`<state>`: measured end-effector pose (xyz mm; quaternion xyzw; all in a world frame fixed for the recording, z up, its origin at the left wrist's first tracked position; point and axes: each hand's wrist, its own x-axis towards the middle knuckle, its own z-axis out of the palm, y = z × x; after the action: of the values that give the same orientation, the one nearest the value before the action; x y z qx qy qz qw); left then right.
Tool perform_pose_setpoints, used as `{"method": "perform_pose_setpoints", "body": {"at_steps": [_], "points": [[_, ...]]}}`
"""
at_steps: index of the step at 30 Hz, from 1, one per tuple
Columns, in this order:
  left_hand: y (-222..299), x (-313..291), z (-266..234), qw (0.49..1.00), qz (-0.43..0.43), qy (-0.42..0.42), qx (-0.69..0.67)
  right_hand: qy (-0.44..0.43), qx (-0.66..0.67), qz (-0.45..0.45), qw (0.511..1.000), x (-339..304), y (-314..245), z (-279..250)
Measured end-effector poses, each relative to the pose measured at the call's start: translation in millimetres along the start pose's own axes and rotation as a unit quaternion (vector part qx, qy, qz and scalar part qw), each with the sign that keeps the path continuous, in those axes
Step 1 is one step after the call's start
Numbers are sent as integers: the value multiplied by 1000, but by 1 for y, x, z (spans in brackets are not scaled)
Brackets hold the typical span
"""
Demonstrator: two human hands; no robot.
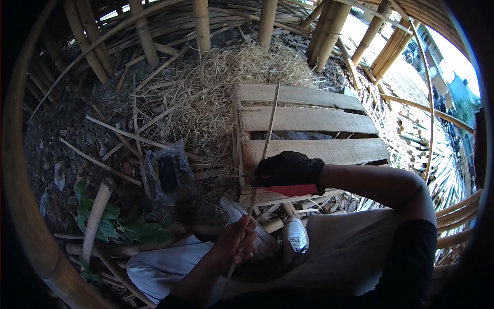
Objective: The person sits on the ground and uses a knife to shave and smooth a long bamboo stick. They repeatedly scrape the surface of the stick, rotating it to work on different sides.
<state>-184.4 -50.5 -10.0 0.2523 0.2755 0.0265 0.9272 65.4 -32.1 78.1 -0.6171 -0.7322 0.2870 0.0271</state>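
A long, thin bamboo strip (267,131) runs slanting from my lap up over the wooden slatted crate (309,122). My bare left hand (239,241) is closed round its lower part, above my lap. Higher up, my right hand (288,171), in a dark glove, is curled beside the strip at the crate's near edge. A thin blade-like tool (237,176), seen nearly edge-on, sticks out leftward from that hand across the strip. Red shows along the underside of the right hand; I cannot tell whether it is glove or handle. The right fingers are partly hidden.
A clear plastic bag (170,172) with a dark object lies left of the crate. Beyond is a heap of pale shavings (206,90). Loose strips (100,160) and green leaves (105,219) lie at left. Bamboo posts (201,26) stand behind; cut bamboo (411,134) lies at right.
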Motion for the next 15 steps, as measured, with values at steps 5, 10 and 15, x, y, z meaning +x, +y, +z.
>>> {"method": "perform_pose_setpoints", "body": {"at_steps": [5,10,15], "points": [[2,3,-7,999,3,-22,-29,70,-108,-46,991,-6,-6,8],[3,2,-6,999,9,-25,-28,82,-138,-56,985,-8,-11,7],[4,2,-6,999,4,-27,-33,63,-122,-29,990,-12,-23,3]]}}
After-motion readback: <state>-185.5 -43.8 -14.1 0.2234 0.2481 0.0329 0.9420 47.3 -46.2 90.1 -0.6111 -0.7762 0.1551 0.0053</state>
